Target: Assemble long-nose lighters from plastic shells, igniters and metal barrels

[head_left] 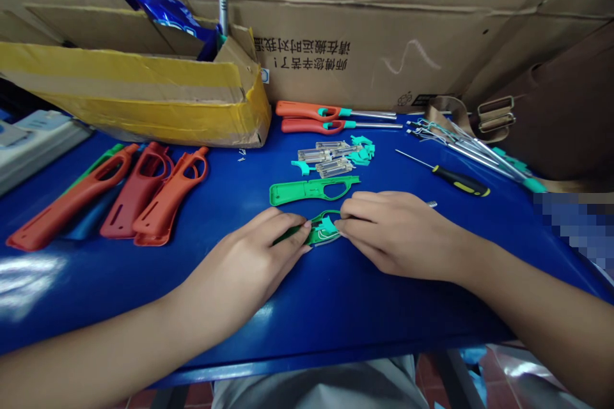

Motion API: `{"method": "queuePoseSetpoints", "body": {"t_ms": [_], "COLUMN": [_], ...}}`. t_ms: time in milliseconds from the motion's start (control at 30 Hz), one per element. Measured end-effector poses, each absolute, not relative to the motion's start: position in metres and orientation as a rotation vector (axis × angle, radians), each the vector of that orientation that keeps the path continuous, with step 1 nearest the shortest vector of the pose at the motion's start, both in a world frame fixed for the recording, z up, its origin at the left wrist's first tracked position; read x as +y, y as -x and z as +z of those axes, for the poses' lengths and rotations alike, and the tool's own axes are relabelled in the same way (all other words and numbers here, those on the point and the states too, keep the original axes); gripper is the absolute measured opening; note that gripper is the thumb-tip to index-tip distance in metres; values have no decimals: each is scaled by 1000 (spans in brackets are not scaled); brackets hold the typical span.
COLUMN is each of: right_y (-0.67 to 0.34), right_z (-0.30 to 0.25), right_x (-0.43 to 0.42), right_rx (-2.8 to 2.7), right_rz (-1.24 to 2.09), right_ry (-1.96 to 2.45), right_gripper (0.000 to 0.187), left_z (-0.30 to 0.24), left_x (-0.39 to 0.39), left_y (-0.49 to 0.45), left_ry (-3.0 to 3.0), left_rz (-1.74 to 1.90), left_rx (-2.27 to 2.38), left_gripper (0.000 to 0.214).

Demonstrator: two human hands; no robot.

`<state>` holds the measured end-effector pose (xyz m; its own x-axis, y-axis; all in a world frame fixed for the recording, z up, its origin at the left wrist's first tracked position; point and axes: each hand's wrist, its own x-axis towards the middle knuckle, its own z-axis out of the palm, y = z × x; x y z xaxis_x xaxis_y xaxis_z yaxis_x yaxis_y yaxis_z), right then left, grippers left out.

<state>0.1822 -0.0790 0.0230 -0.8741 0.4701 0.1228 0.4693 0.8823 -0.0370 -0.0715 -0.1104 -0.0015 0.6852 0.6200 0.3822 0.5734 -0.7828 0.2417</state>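
Observation:
On the blue table [144, 294], both my hands meet over a green lighter shell half [322, 231] fitted with a teal trigger part. My left hand [249, 265] lies on its left end, fingers closed on it. My right hand [398, 233] pinches its right end, where a thin metal tube tip [432, 204] sticks out beyond my knuckles. Just behind lies a second green shell half [311, 190], hollow side up.
Orange and red shell halves [139, 195] lie at left, in front of a yellow-taped cardboard box [144, 99]. Clear fuel cells and teal triggers [336, 156], two assembled orange lighters [316, 117], a screwdriver [448, 176] and metal tubes [480, 150] sit behind. Cardboard walls the back.

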Motion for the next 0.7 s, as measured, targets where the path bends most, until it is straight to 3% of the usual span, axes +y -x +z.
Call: {"method": "queuePoseSetpoints", "body": {"t_ms": [333,533,700], "right_y": [-186,-186,-180], "right_z": [23,28,26], "right_x": [-82,-89,-96], "right_rx": [-2818,-2968,-2979], "right_rz": [31,134,42], "right_ry": [831,845,846], "right_gripper": [32,54,60], "left_z": [-4,-3,-1], "left_x": [-106,-106,-108], "left_y": [74,73,73], "left_ry": [-2840,-2822,-2857], "left_rz": [774,702,613], "left_rx": [920,990,1025], "left_gripper": [25,27,27]}}
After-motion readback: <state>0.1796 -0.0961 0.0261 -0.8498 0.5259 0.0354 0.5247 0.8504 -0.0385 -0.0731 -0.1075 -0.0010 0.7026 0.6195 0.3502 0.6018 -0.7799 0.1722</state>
